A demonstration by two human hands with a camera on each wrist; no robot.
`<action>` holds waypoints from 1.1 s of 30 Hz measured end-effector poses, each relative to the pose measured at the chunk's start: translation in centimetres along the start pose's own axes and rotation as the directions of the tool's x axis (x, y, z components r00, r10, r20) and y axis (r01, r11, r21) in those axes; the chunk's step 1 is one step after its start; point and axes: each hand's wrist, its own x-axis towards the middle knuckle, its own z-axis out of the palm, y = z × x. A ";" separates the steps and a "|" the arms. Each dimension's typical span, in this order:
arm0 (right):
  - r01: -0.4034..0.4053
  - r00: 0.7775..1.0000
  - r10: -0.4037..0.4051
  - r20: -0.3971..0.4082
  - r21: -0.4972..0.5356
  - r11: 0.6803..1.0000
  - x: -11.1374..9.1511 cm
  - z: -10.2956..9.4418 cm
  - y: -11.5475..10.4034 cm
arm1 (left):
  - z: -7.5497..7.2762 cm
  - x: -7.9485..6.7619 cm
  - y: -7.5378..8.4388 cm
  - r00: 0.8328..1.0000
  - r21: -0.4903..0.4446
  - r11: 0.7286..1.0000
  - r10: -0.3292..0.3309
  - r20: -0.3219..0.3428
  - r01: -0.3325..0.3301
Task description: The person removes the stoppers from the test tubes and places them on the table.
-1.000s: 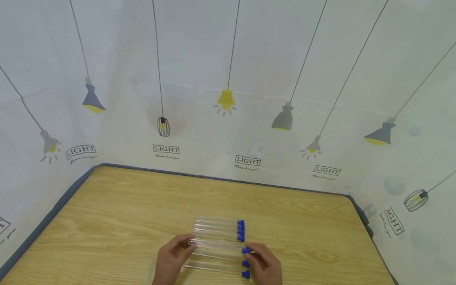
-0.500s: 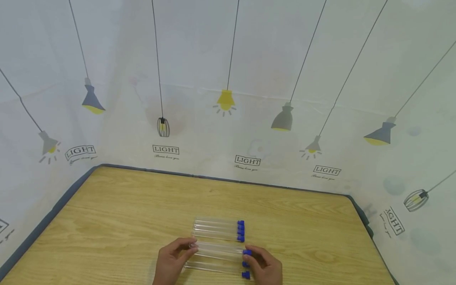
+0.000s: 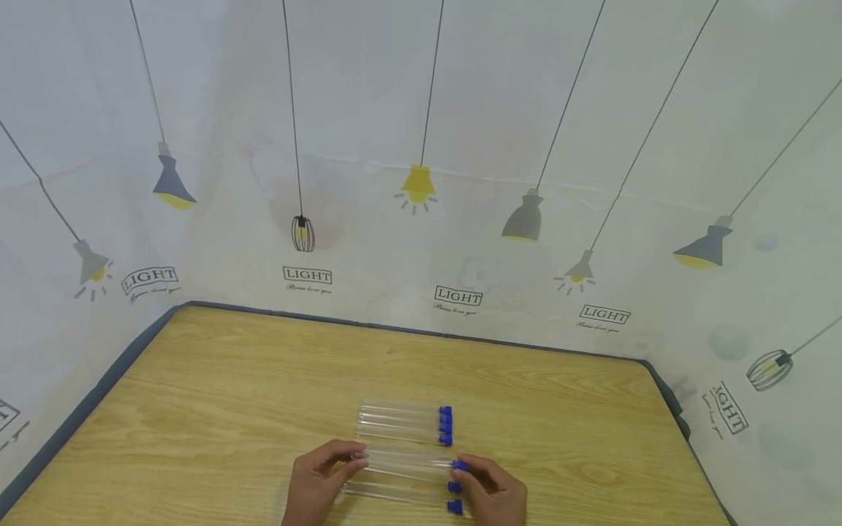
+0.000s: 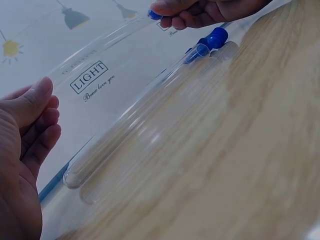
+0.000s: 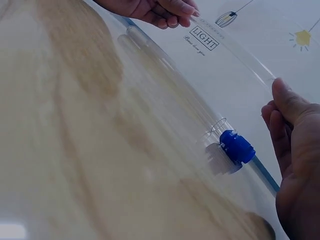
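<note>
A clear test tube [image 3: 408,458] with a blue cap [image 3: 460,464] is held level between both hands, raised off the table. My left hand [image 3: 319,478] pinches its rounded end between thumb and fingers. At the other end, my right hand [image 3: 492,491] pinches the blue cap, which its fingers mostly cover in the right wrist view. Below the held tube, capped test tubes [image 4: 135,117] lie on the table, one blue cap [image 5: 237,147] showing plainly. Farther back, several capped test tubes [image 3: 399,424] lie side by side, caps to the right.
The wood-grain table [image 3: 250,380] has a dark edge strip [image 3: 395,329] along its back. A pale curtain-like backdrop [image 3: 368,109] printed with hanging lamps rises behind and at both sides. Nearest the person, another capped tube [image 3: 401,494] lies between the hands.
The held tube has shifted slightly right and toward the person. My right hand has moved a little to the right with the cap, and both grips stay. The lying tubes have not moved.
</note>
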 end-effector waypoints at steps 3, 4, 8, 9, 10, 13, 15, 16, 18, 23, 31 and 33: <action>0.021 0.998 -0.023 0.061 0.028 0.999 0.1 -0.3 0.2 | 0.0 0.1 0.0 1.000 -0.005 1.000 0.001 -0.010 -0.001; 0.032 0.996 -0.036 0.084 0.047 0.998 0.1 -0.4 0.4 | -0.1 0.0 -0.1 1.000 -0.003 1.000 -0.006 -0.015 0.006; 0.047 0.980 -0.073 0.184 0.138 0.989 0.2 -0.7 1.0 | 0.0 0.0 0.3 0.994 0.008 0.996 -0.090 -0.057 0.091; 0.044 0.976 -0.076 0.206 0.156 0.987 0.2 -0.9 1.1 | 0.2 0.1 0.5 0.990 0.019 0.993 -0.117 -0.074 0.118; 0.041 0.972 -0.080 0.221 0.176 0.984 0.2 -1.0 1.1 | 0.3 0.1 0.6 0.986 0.026 0.989 -0.143 -0.087 0.146; 0.048 0.959 -0.107 0.261 0.222 0.974 0.3 -1.2 1.1 | 0.6 0.1 1.0 0.977 0.059 0.982 -0.172 -0.125 0.180; 0.064 0.950 -0.136 0.279 0.252 0.966 0.4 -1.3 1.3 | 0.6 0.1 0.9 0.975 0.070 0.980 -0.178 -0.136 0.188; 0.070 0.945 -0.150 0.292 0.269 0.961 0.4 -1.3 1.4 | 0.6 0.1 0.9 0.975 0.072 0.980 -0.172 -0.141 0.184; 0.065 0.930 -0.168 0.327 0.301 0.951 0.4 -1.4 1.6 | 0.4 0.0 0.7 0.976 0.069 0.983 -0.159 -0.146 0.171; -0.009 0.899 -0.132 0.418 0.318 0.948 0.4 -1.9 1.8 | 0.0 -0.3 0.0 0.983 0.036 0.989 -0.135 -0.123 0.140; -0.073 0.877 -0.080 0.473 0.297 0.952 0.4 -2.2 1.6 | -0.2 -0.4 0.1 0.977 0.053 0.982 -0.173 -0.121 0.181; -0.049 0.885 -0.096 0.455 0.298 0.953 0.4 -2.1 1.6 | -0.2 -0.3 0.2 0.977 0.056 0.982 -0.172 -0.124 0.180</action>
